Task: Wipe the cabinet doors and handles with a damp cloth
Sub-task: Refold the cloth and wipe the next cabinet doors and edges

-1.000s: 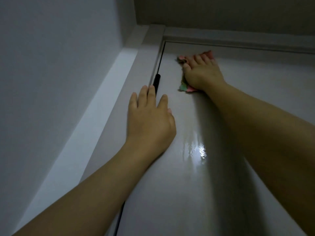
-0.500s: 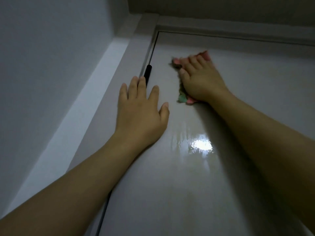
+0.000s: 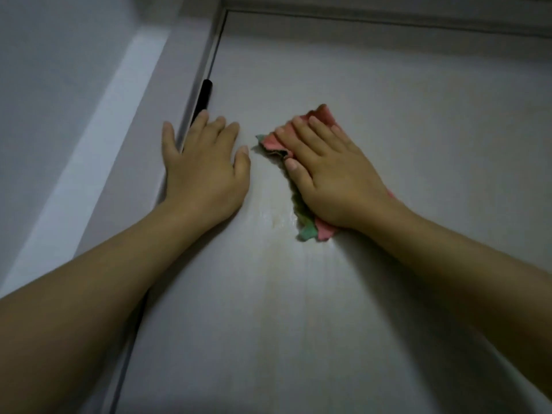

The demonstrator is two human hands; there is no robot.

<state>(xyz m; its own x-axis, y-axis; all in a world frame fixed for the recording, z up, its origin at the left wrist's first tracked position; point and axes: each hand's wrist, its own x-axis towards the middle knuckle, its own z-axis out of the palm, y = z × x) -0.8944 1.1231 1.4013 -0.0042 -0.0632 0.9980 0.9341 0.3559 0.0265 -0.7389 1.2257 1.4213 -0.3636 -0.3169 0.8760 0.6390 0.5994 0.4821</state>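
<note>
We have both hands flat on the pale cabinet door [image 3: 343, 294]. Our right hand [image 3: 334, 180] lies with fingers straight and spread, pressing a pink cloth [image 3: 324, 231] with a green edge against the door panel; the cloth shows beyond the fingertips at the far end and under the wrist at the near end. Just left of it, apart from the cloth, our left hand [image 3: 203, 171] rests with fingers straight across the door's left edge, the fingertips touching the near end of the black handle [image 3: 203, 98] that runs along that edge. Left of the door stand the frame [image 3: 140, 162] and a grey wall [image 3: 53, 85].
</note>
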